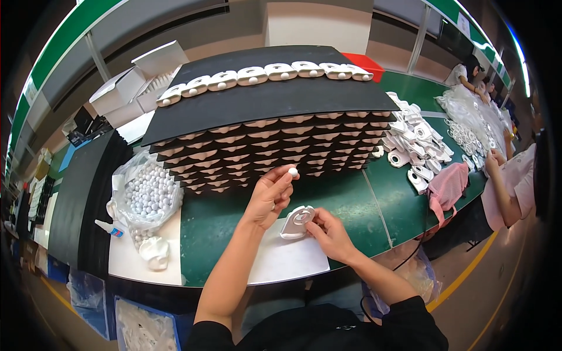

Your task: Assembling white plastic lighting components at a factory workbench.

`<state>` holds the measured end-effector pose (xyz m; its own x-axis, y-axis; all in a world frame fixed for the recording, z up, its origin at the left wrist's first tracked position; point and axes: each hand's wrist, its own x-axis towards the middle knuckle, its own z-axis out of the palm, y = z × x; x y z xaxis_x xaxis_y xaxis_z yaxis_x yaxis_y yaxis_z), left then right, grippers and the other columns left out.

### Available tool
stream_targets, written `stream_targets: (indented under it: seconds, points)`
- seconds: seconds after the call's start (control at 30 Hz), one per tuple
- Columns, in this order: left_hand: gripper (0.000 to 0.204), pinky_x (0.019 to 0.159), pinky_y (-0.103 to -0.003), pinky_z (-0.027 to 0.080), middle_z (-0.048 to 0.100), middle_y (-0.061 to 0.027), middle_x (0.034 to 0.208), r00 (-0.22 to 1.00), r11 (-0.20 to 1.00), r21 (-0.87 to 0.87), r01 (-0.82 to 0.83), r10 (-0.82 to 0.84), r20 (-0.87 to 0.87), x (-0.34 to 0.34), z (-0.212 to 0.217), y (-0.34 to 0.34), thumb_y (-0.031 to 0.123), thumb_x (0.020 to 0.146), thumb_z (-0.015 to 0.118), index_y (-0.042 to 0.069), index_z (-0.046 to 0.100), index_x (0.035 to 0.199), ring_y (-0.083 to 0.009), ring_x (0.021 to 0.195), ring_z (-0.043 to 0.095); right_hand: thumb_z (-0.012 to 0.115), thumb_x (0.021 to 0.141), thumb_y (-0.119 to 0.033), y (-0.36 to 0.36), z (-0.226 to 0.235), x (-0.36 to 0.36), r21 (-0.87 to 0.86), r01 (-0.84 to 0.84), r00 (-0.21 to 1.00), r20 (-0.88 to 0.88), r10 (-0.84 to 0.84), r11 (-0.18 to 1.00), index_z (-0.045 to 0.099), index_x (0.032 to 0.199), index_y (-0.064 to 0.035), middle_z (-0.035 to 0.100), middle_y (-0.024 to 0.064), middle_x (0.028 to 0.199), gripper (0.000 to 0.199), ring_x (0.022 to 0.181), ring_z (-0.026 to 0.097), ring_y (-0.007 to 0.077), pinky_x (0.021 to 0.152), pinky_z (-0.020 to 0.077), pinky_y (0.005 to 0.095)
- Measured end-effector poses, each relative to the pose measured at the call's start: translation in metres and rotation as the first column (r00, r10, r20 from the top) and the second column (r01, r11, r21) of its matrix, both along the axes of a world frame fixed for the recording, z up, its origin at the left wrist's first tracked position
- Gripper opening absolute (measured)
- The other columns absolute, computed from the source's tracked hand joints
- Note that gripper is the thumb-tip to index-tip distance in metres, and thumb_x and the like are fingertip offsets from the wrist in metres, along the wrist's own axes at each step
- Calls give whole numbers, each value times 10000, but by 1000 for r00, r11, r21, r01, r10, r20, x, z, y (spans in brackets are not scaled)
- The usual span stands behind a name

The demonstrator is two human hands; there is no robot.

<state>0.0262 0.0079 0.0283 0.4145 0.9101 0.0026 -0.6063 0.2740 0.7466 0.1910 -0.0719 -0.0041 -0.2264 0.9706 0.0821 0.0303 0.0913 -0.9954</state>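
Note:
My left hand (268, 199) is raised in front of the stack, with a small white ball (293, 172) pinched at its fingertips. Lower and to the right, my right hand (332, 235) grips the edge of a flat white plastic part (296, 224) with a round ring in its face. This part is tilted above a white sheet (293, 257) on the bench. Ahead of both hands stands a layered stack of black boards (275, 102) with similar parts between the layers. Along its top runs a row of white parts (252, 76), each with a ball at its front.
At left, a clear bag of white balls (149, 190) lies by a small glue bottle (109, 228) and a crumpled white cloth (154, 253). Loose white parts (418, 137) are heaped at right beside a pink mesh bag (448, 186). Another person (509, 181) sits at far right.

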Motion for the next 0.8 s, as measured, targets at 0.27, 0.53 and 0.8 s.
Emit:
stream_targets:
  seconds: [0.27,0.53,0.8]
  points:
    - [213,376,-142,212,560,-10,871,999,1000,-17,-16,17,34,1,0,1,111,815,616,76,561,1018,-15,518,344,506,866,-63,-1,0,-3,117,-25,965,261,-6,993,505,990,10,588,61,855,144,747,543,89,671,446,229]
    - [178,375,-150,217,551,-13,856,1000,999,-44,-25,26,14,3,0,-1,190,841,599,90,552,980,-24,539,376,518,858,-53,-1,-4,-3,136,42,986,154,-63,990,501,992,9,588,77,825,149,732,549,96,657,445,238]
    - [187,378,-151,217,548,-10,854,1000,999,-34,-21,22,14,2,3,0,179,837,601,93,543,993,-26,547,383,532,792,-8,-4,5,-10,455,-73,889,434,-149,887,513,945,-6,547,137,824,154,729,540,280,641,436,330]
